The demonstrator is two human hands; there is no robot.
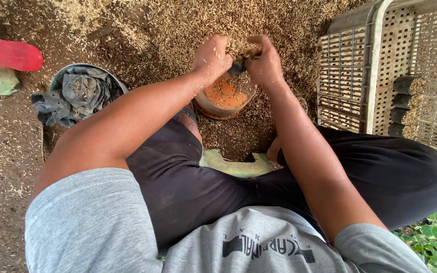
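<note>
Both my hands are held together over an orange bowl (223,98) on the ground between my knees. My left hand (211,55) is closed on a handful of pale rice husk (241,49). My right hand (265,60) pinches a small black plastic bag (236,67) that sits between the two hands, with husk piled at its mouth. Husk lies in the bowl and spills around it.
A large heap of husk (178,25) covers the ground ahead. A grey plastic crate (375,65) holding several filled black bags (403,103) stands at the right. A bucket of crumpled black bags (79,91) sits at the left, beside a red object (8,53).
</note>
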